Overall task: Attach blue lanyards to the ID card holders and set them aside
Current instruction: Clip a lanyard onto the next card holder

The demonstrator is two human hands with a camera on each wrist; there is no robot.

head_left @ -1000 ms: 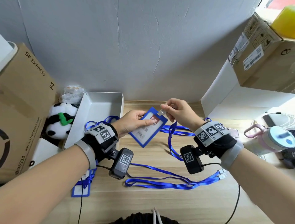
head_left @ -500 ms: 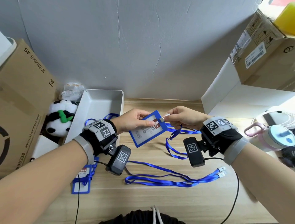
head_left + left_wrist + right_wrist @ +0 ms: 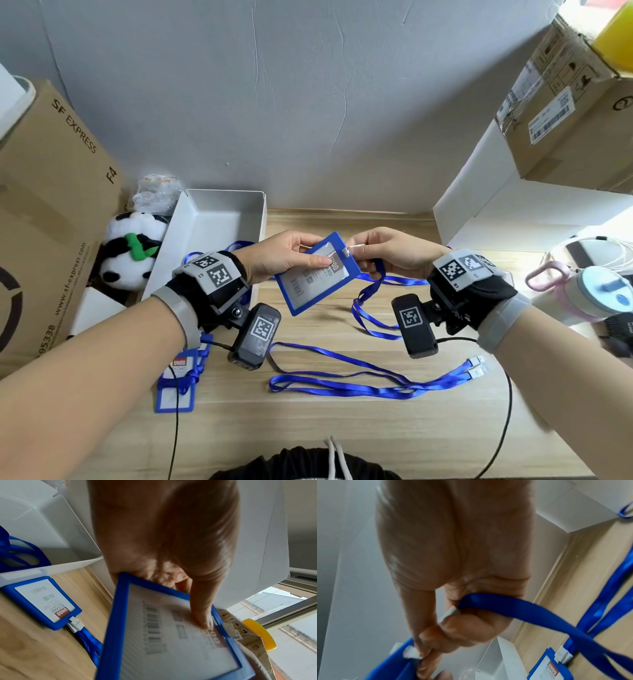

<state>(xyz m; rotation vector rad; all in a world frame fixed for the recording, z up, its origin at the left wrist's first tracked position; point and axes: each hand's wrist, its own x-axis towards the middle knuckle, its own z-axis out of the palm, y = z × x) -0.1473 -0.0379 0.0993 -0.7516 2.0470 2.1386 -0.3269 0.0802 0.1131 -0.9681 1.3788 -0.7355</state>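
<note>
My left hand [image 3: 308, 255] grips a blue ID card holder [image 3: 317, 277] above the table, thumb pressed on its clear front [image 3: 200, 608]. My right hand [image 3: 359, 250] pinches the white clip end [image 3: 352, 247] of a blue lanyard [image 3: 373, 298] at the holder's top edge. In the right wrist view the lanyard ribbon [image 3: 513, 607] runs out of the curled fingers, and a white clip tab [image 3: 410, 653] sits at the holder's corner [image 3: 392, 662]. Whether the clip is fastened I cannot tell. Finished holders with lanyards [image 3: 176, 380] lie at the near left.
Loose blue lanyards [image 3: 376, 380] lie across the table's middle. A white open box [image 3: 219, 233] stands behind my left hand, a toy panda [image 3: 132, 250] and a cardboard box [image 3: 51, 205] at left. A pink bottle [image 3: 582, 291] and cartons [image 3: 565, 102] stand at right.
My right hand has swung from above the holder's top to its right side, wrist lower. The holder has tilted a little, and the clip stays at its top edge.
</note>
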